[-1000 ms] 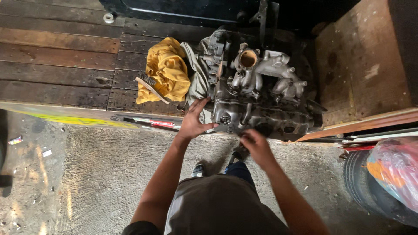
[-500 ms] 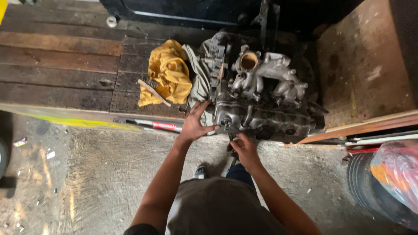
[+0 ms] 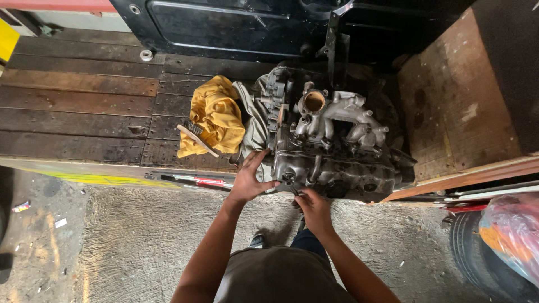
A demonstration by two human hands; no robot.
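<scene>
A grimy grey engine block with an intake manifold (image 3: 331, 146) rests on the edge of a dark wooden plank deck (image 3: 78, 112). My left hand (image 3: 250, 179) lies spread against the engine's near left corner, fingers apart. My right hand (image 3: 313, 206) is curled at the lower front face of the engine, fingertips pinched on a small part that I cannot make out. A yellow cloth (image 3: 216, 115) lies just left of the engine with a wire brush (image 3: 196, 139) on it.
A grey rag (image 3: 254, 120) hangs between cloth and engine. A black metal panel (image 3: 236, 25) stands behind the deck, and a wooden board (image 3: 455, 95) leans at the right. A tyre (image 3: 477, 252) and a pink plastic bag (image 3: 514, 233) sit at lower right on rough concrete.
My right hand has moved up from below the engine to its lower front face. My left hand stays pressed on the engine's left corner. The view has shifted slightly downward.
</scene>
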